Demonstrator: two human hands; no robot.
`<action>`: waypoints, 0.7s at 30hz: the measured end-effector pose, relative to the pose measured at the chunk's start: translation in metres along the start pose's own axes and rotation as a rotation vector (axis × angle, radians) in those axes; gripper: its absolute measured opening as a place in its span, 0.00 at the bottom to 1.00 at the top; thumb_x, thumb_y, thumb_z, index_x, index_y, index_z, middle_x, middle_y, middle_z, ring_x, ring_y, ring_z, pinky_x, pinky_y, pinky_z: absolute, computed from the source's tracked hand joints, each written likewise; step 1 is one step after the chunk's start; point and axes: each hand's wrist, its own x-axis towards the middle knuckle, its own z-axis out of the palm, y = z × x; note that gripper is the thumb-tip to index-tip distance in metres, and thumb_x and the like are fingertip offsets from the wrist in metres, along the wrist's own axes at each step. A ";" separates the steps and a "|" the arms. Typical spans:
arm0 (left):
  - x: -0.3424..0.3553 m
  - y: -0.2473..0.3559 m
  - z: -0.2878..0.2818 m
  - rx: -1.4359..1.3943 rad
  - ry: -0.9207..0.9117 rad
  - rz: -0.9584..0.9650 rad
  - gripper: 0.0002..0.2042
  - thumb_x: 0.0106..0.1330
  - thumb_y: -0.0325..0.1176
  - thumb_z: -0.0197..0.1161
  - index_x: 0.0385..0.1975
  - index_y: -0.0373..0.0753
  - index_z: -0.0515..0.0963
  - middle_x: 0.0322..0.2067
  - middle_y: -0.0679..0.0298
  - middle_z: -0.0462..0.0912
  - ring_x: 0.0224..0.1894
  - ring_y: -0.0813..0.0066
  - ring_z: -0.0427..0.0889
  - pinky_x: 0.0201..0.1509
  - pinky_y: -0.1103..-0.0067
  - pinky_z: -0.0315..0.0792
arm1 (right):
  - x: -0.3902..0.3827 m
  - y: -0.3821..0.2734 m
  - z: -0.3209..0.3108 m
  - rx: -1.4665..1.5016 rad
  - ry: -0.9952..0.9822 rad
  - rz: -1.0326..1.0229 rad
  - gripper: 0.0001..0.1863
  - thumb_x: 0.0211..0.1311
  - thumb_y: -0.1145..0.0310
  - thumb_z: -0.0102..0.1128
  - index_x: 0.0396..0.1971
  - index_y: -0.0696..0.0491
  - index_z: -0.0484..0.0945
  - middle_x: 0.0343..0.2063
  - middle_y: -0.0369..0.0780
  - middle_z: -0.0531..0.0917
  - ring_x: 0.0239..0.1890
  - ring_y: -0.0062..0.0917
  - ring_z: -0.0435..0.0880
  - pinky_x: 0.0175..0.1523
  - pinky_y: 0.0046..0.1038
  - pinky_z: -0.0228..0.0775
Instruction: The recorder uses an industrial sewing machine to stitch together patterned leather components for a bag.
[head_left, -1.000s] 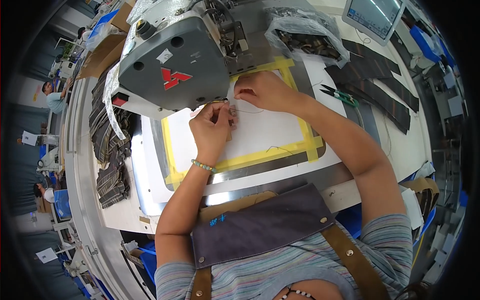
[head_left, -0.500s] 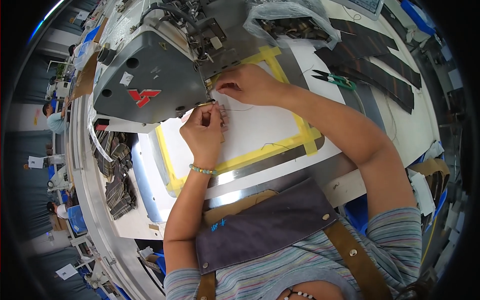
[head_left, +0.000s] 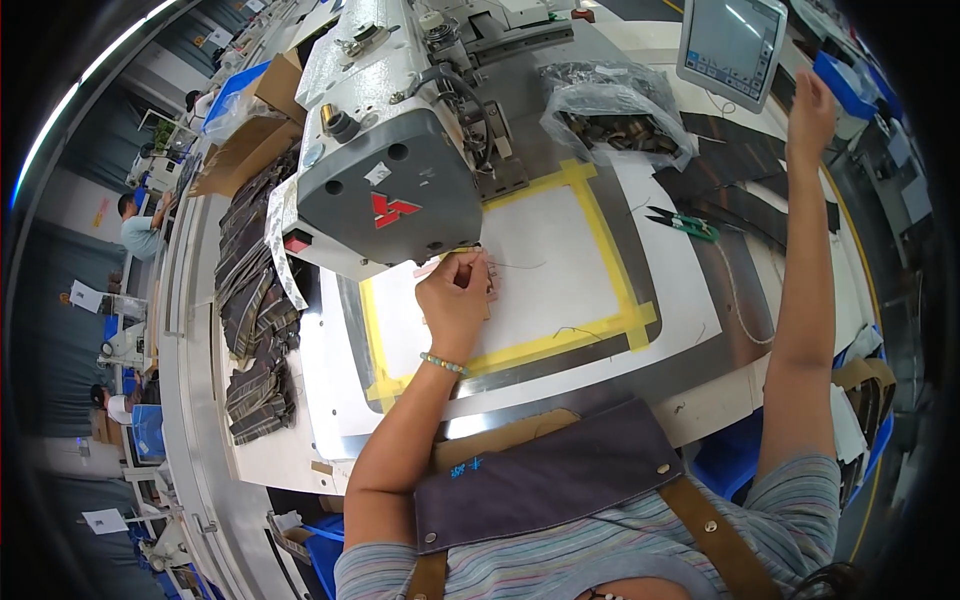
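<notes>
A grey sewing machine (head_left: 400, 190) fills the upper left of the frame. Just below its head, at centre, the left hand (head_left: 455, 295) pinches a small pink piece (head_left: 492, 285) flat on the white plate (head_left: 545, 270). The right hand (head_left: 810, 105), open and empty, reaches to the upper right.

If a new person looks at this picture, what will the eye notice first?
First, the big grey-and-white sewing machine at upper centre, over a white panel framed with yellow tape. The left hand pinches something small just below the machine head, while the right hand reaches up beside the touch screen.
</notes>
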 end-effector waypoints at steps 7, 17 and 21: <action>-0.001 0.008 0.003 -0.133 -0.020 -0.041 0.04 0.70 0.26 0.69 0.35 0.31 0.86 0.22 0.66 0.85 0.22 0.85 0.81 0.25 0.82 0.82 | -0.016 0.087 -0.030 0.188 -0.518 0.708 0.38 0.69 0.34 0.59 0.62 0.53 0.77 0.56 0.41 0.83 0.59 0.31 0.78 0.63 0.40 0.68; -0.002 0.013 0.000 -0.185 -0.019 -0.081 0.05 0.70 0.26 0.68 0.34 0.31 0.85 0.21 0.68 0.82 0.21 0.87 0.77 0.25 0.82 0.82 | -0.034 0.059 0.016 0.147 -0.526 0.280 0.27 0.68 0.44 0.68 0.44 0.57 0.86 0.31 0.32 0.84 0.32 0.15 0.77 0.41 0.21 0.71; -0.001 0.012 0.001 -0.199 -0.023 -0.077 0.05 0.71 0.26 0.68 0.33 0.31 0.85 0.21 0.68 0.82 0.21 0.87 0.77 0.25 0.83 0.80 | -0.051 0.068 0.010 0.272 -0.478 0.271 0.26 0.66 0.47 0.71 0.45 0.58 0.87 0.32 0.32 0.84 0.33 0.14 0.77 0.40 0.20 0.70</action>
